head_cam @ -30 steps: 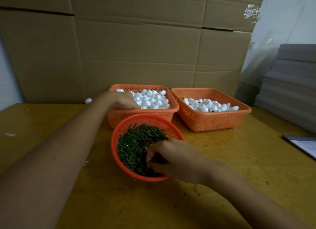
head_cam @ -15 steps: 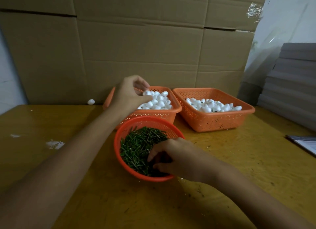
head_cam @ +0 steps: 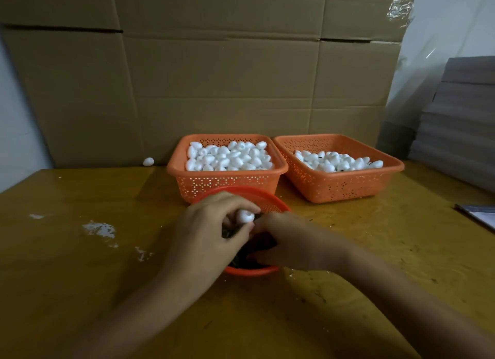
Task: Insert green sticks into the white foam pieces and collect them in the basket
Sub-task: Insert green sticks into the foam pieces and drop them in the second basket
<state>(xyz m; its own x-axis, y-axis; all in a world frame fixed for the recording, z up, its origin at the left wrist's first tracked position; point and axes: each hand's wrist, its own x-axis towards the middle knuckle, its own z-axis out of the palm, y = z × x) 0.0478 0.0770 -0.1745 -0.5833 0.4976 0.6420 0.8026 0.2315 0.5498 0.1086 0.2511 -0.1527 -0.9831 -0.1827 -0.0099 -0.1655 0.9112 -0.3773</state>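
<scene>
Left hand (head_cam: 203,232) returned, foam piece (head_cam: 245,216) pinched in fingers (head_cam: 235,203)

Flattened cardboard boxes (head_cam: 214,91) filled the upper frame; stacked grey boards (head_cam: 460,123) stood at the right edge; white crumbs (head_cam: 99,228) lay at left on the yellow-brown table (head_cam: 388,251)

Left hand (head_cam: 206,232) pinches a white foam piece (head_cam: 245,216) over the round orange basket (head_cam: 251,270) of green sticks (head_cam: 227,231), right hand (head_cam: 289,241) touching it, two rectangular orange baskets (head_cam: 227,180) behind.
</scene>
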